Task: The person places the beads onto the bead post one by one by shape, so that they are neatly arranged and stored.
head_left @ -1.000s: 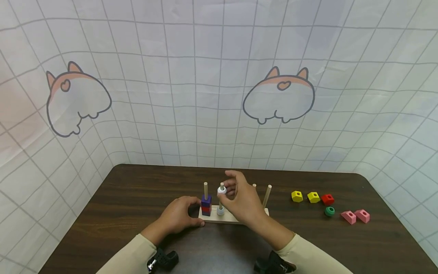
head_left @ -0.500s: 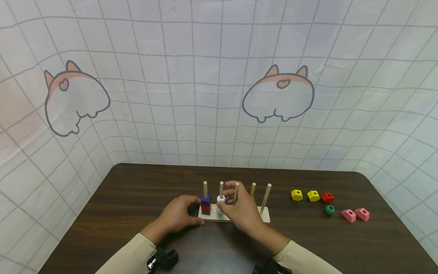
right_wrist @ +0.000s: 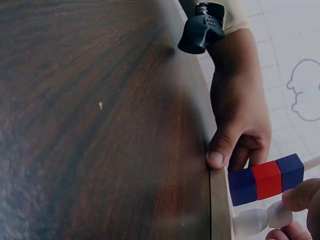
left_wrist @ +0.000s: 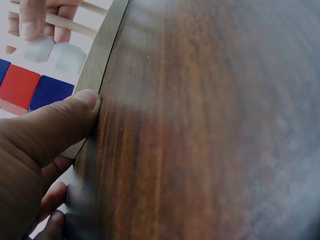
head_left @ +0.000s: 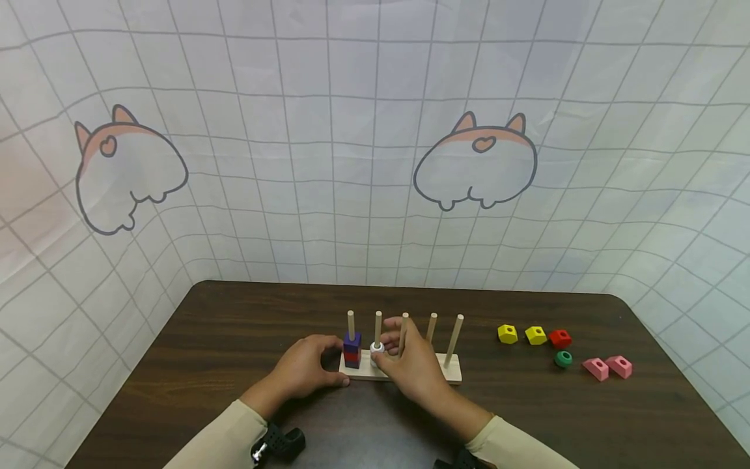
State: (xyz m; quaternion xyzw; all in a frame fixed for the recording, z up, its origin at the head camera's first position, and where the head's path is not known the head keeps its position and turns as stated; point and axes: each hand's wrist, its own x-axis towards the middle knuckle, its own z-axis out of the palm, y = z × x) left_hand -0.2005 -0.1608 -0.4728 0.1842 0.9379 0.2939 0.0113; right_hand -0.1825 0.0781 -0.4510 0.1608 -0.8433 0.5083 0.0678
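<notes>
Currently R hand [head_left: 417,368] has thumb + fingers pinched on upper white bead [right_wrist: 280,215], gap between them no wider than the bead. I see it threaded on 2nd peg [head_left: 378,327] from L, low down, just above lower white bead [right_wrist: 250,222]; can't tell if the two quite touch. L hand [head_left: 301,371] grips L end of wooden board [head_left: 451,372], thumb on near edge, fingers curled round the end. 1st peg [head_left: 351,324], just beside L hand, carries upper blue block [right_wrist: 289,171], red block [right_wrist: 267,179], lower blue block [right_wrist: 242,186], stacked upright. Three other pegs [head_left: 454,339] stand farther R. Loose on dark table [head_left: 234,319], well R of board: 2 yellow blocks [head_left: 507,334], 1 loose red block [head_left: 560,339], green ring [head_left: 563,359] nr it, 2 pink blocks [head_left: 596,369] side by side. Behind: white cloth [head_left: 293,163] w/ grey grid.
</notes>
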